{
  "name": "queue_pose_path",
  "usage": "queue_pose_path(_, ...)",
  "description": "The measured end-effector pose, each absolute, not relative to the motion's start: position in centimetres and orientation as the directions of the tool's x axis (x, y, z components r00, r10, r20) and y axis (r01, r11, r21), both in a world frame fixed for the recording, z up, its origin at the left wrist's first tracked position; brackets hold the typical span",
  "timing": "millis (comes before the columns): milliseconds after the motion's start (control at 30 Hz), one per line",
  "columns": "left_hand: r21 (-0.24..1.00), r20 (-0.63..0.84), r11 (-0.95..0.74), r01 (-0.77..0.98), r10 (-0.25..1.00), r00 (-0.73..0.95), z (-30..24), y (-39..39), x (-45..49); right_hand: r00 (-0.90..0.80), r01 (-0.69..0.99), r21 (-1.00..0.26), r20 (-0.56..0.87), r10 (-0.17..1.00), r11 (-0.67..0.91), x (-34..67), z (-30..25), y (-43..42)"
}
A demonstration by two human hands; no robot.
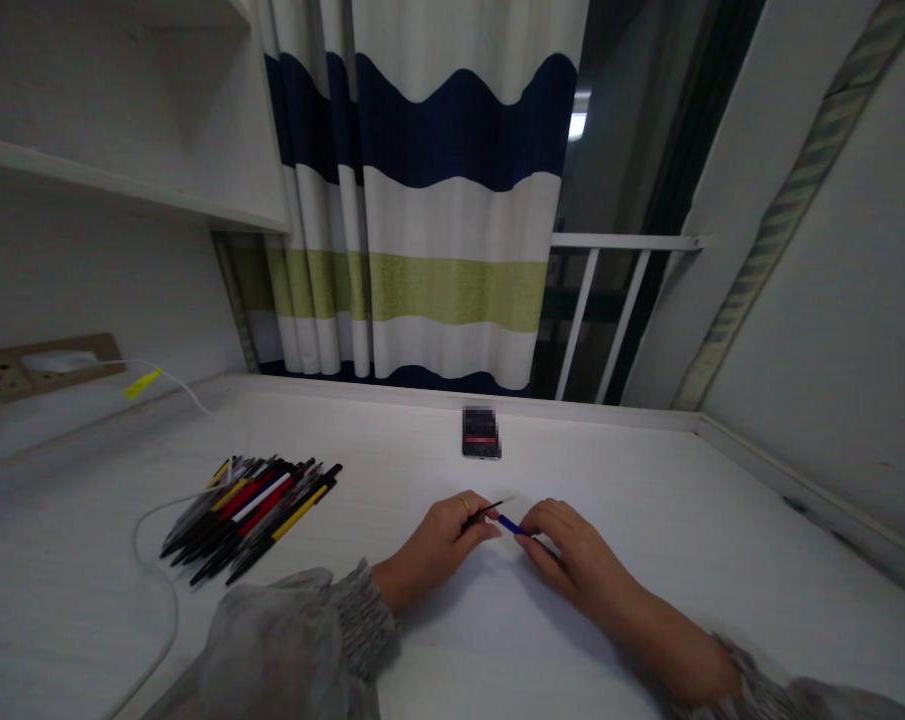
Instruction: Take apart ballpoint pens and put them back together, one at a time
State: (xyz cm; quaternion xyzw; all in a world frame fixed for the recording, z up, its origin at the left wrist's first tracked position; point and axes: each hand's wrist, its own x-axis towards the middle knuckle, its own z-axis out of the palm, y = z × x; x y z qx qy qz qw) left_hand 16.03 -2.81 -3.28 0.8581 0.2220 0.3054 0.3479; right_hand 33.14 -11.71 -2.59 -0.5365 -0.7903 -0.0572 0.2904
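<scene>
Above the white tabletop, my left hand (459,530) is closed, pinching a thin dark pen refill (491,508) whose pale end points up and to the right. My right hand (568,545) faces it a short way off, its fingers closed around a blue pen barrel (509,524). The barrel's blue end sticks out toward my left fingertips, and a dark part shows below the right fingers. Whether the barrel touches the left fingers I cannot tell.
A pile of several pens (249,515) lies on the left of the white table (452,640). A phone (481,432) rests near the back edge. A white cable (173,590) runs across the left side from the wall socket (47,368). A curtain (459,230) hangs behind.
</scene>
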Motion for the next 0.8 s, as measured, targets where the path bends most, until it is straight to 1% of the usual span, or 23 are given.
queue_pose_path(133,0.703,0.381,-0.679,0.213,0.612,0.694,-3.24,-2.78,16.08,-0.194,0.894,-0.239,0.556,0.808,0.379,33.35,-2.85,-11.59)
queue_pose_path(267,0.631,0.433,-0.74,0.234,0.586,0.685,-3.32,-2.66,16.01,-0.11,0.91,-0.265,0.588,0.801,0.319,33.66,-3.16,-11.46)
queue_pose_path(367,0.602,0.455,-0.763,0.236,0.571,0.684,-3.47,-2.52,15.91,-0.082,0.919,-0.255,0.622,0.779,0.301,33.84,-3.24,-11.43)
queue_pose_path(567,0.518,0.436,-0.8,0.303,0.551,0.712,-3.6,-2.36,15.86,-0.108,0.925,-0.213,0.647,0.754,0.316,33.8,-2.97,-11.52)
queue_pose_path(800,0.373,0.393,-0.82,0.433,0.563,0.727,-4.06,-1.88,15.89,-0.193,0.934,-0.106,0.655,0.73,0.342,34.06,-2.83,-11.27)
